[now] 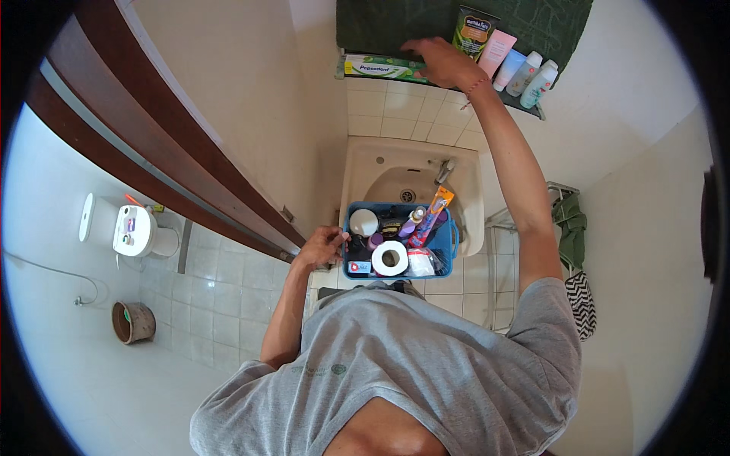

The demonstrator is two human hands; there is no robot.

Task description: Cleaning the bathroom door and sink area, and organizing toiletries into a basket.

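My right hand (447,64) reaches over the wall shelf, fingers apart, at the right end of a green Pepsodent toothpaste box (379,67). Whether it touches the box I cannot tell. To its right stand a dark green tube (473,34), a pink tube (497,52), a light blue tube (509,68) and several bottles (538,85). My left hand (326,246) is at the left rim of a blue plastic basket (355,276), fingertips at the edge. The basket holds a toilet paper roll (389,258), a round white lid (363,222), an orange-and-purple toothbrush pack (432,216), purple-capped bottles and a small box.
Behind the basket is a beige washbasin (365,154) with a metal faucet (445,171). A metal rack (491,273) with hanging cloths (570,228) stands right. A brown door frame (199,159) runs along the left, with a toilet (137,233) and bucket (134,322) beyond.
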